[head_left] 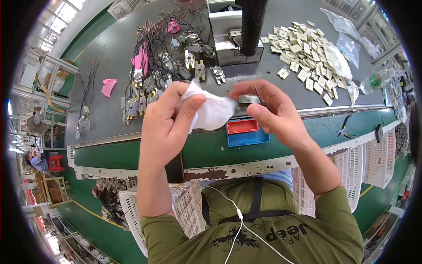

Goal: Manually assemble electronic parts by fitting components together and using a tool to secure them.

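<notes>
My left hand (169,125) is closed on a crumpled white cloth (214,112), pinched between thumb and fingers above the front edge of the bench. My right hand (274,114) is raised just to the right of the cloth, its fingers curled and partly blurred. A thin dark strip (257,94) shows between its thumb and fingers; its kind cannot be made out. Behind that hand is a small metal block (249,99); whether the hand touches it is unclear. Below the hands sits a blue tray (248,140) with a red box (242,127) in it.
Wired metal-and-grey parts (147,88) lie heaped at the left, with pink scraps (109,87) among and beside them. A black column (252,28) rises from a metal fixture (237,55) at centre back. At right are pale ceramic-like blocks (307,53), a bottle (377,81) and pliers (346,128).
</notes>
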Tool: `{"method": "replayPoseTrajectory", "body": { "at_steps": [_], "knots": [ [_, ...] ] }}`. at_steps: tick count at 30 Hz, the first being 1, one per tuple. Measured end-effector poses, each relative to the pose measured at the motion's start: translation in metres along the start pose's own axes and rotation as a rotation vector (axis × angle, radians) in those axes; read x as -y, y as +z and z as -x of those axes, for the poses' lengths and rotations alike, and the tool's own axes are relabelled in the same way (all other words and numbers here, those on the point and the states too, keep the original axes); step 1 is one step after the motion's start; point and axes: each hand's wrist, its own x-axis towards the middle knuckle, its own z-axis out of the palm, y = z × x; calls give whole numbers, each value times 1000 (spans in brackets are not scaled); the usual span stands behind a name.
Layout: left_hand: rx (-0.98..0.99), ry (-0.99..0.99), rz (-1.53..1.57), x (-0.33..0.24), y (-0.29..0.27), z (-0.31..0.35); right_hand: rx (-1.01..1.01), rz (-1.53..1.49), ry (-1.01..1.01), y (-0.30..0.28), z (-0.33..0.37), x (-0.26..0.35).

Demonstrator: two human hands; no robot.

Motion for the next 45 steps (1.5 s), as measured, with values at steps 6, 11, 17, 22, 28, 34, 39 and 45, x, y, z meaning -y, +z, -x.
{"method": "replayPoseTrajectory", "body": {
  "at_steps": [6,11,17,22,28,34,39,45],
  "knots": [
    [141,114,-229,-8,-2,-5,204,111,-77,17,-26,12],
    [67,-96,38,-16,-5,-3,114,209,-63,14,-25,20],
    [159,96,309,15,-14,-2,35,103,-131,19,-23,18],
    [-225,176,514,29,20,-3,46,-58,-29,19,-14,25],
    [-383,268,208,13,19,-4,4,-122,-19,15,-10,20],
    [-181,237,-60,-2,-1,-7,-39,-109,-6,9,-7,11],
    [-81,235,-324,-12,-5,-13,-33,-110,100,7,-2,12],
    [59,233,-499,-25,-9,-21,4,-32,256,5,-2,2]
  ]
}}
